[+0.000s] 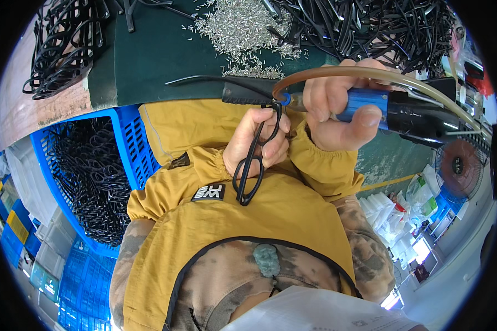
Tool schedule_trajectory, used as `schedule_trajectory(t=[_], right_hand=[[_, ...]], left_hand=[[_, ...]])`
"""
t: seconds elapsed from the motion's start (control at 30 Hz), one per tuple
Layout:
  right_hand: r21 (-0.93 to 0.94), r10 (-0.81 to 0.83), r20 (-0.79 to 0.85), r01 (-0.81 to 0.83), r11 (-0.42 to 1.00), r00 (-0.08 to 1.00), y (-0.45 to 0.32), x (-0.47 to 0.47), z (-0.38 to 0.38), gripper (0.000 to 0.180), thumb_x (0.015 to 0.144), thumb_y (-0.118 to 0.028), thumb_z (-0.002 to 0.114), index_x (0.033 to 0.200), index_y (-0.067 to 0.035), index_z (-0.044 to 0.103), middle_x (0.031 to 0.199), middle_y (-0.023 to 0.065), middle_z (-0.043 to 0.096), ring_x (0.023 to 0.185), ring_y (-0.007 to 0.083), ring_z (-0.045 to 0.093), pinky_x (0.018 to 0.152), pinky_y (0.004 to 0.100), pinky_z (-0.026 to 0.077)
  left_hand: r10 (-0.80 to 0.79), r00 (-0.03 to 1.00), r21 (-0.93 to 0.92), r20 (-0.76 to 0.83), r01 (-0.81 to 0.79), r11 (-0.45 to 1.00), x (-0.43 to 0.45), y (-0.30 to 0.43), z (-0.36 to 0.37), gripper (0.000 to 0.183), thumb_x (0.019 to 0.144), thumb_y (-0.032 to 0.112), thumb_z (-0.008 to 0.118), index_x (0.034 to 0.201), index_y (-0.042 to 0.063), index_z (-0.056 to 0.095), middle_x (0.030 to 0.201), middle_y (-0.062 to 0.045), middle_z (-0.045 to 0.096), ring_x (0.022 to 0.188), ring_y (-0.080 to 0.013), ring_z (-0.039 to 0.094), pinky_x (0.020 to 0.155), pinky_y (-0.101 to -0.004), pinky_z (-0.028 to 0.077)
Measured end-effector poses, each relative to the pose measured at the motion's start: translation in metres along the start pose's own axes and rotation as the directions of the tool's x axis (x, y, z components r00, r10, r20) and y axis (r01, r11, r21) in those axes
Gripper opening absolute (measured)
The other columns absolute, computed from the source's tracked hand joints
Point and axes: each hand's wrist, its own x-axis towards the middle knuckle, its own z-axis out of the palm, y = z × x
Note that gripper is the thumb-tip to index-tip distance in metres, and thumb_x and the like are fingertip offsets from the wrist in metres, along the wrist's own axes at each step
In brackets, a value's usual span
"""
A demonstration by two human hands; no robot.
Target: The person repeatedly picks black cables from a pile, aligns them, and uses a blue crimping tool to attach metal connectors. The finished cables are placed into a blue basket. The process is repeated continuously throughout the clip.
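A black eyeglass frame (248, 173) is held in my left hand (256, 140), its far end at the driver's tip. A black temple arm (215, 78) reaches out to the left from that same spot, across a dark block (248, 90) at the table's edge. My right hand (339, 109) grips a blue and black power screwdriver (362, 105). A brownish flexible tube (352, 71) arches over my right knuckles to a blue fitting at the tip. Whether the tip touches the hinge is hidden by fingers and tube.
Small silver screws (240, 33) lie heaped on the green mat (161, 53). Loose temple arms (368, 29) pile up at the back right; eyeglass frames (62, 49) are stacked at left. A blue basket (134, 145) of frames stands lower left. A fan (459, 165) is at right.
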Motion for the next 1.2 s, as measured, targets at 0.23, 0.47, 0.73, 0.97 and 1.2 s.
schedule_trajectory(t=[0.23, 0.47, 0.73, 0.97, 1.2], right_hand=[[0.067, -0.044, 0.157, 0.034, 0.997, 0.987, -0.001, 0.003, 0.0, 0.039, 0.092, -0.031, 0.074, 0.113, -0.01, 0.049, 0.073, 0.0047, 0.051, 0.054, 0.0148, 0.052, 0.046, 0.0277, 0.044], [0.261, 0.012, 0.134, -0.047, 0.964, 0.991, 0.014, 0.006, -0.007, 0.036, 0.091, -0.025, 0.076, 0.106, -0.013, 0.046, 0.072, 0.0058, 0.05, 0.051, 0.0124, 0.045, 0.047, 0.026, 0.042], [0.272, -0.034, -0.015, 0.036, 0.961, 0.999, 0.015, 0.048, -0.036, 0.031, 0.103, -0.046, 0.055, 0.111, -0.017, 0.06, 0.077, -0.0011, 0.055, 0.053, 0.0093, 0.046, 0.044, 0.0243, 0.034], [0.22, -0.085, -0.107, 0.107, 0.97, 0.991, 0.022, 0.062, -0.053, 0.029, 0.102, -0.043, 0.057, 0.102, -0.014, 0.06, 0.075, -0.0004, 0.053, 0.055, 0.0088, 0.047, 0.046, 0.0229, 0.035], [0.308, 0.091, 0.118, -0.123, 0.944, 0.989, 0.011, 0.048, -0.04, 0.037, 0.102, -0.048, 0.057, 0.119, -0.015, 0.057, 0.074, -0.0032, 0.048, 0.053, 0.0067, 0.042, 0.044, 0.0214, 0.032]], left_hand=[[0.006, 1.0, 0.001, -0.002, -0.006, 1.0, 0.0, 0.0, 0.0, 0.042, 0.105, 0.044, 0.038, 0.1, 0.01, 0.063, 0.054, -0.002, 0.051, 0.046, -0.0156, 0.042, 0.048, -0.0286, 0.035], [-0.009, 0.999, -0.007, 0.036, 0.009, 1.0, 0.003, 0.0, -0.008, 0.042, 0.105, 0.042, 0.039, 0.1, 0.009, 0.063, 0.054, -0.003, 0.051, 0.045, -0.0164, 0.042, 0.048, -0.0291, 0.035], [-0.039, 0.998, 0.252, -0.055, 0.052, 0.966, -0.015, 0.014, 0.018, 0.041, 0.103, 0.046, 0.054, 0.101, 0.005, 0.061, 0.062, -0.005, 0.058, 0.054, -0.0165, 0.055, 0.05, -0.0274, 0.043], [0.863, 0.405, 0.606, 0.303, -0.781, 0.154, 0.012, 0.034, 0.054, 0.023, 0.096, 0.024, 0.064, 0.1, 0.006, 0.049, 0.084, -0.006, 0.049, 0.072, -0.0185, 0.049, 0.064, -0.0372, 0.047], [0.078, 0.059, 0.098, 0.995, -0.688, -0.719, 0.033, 0.01, 0.004, 0.031, 0.074, 0.014, 0.076, 0.093, 0.009, 0.053, 0.072, -0.003, 0.046, 0.062, -0.0217, 0.045, 0.065, -0.0362, 0.043]])
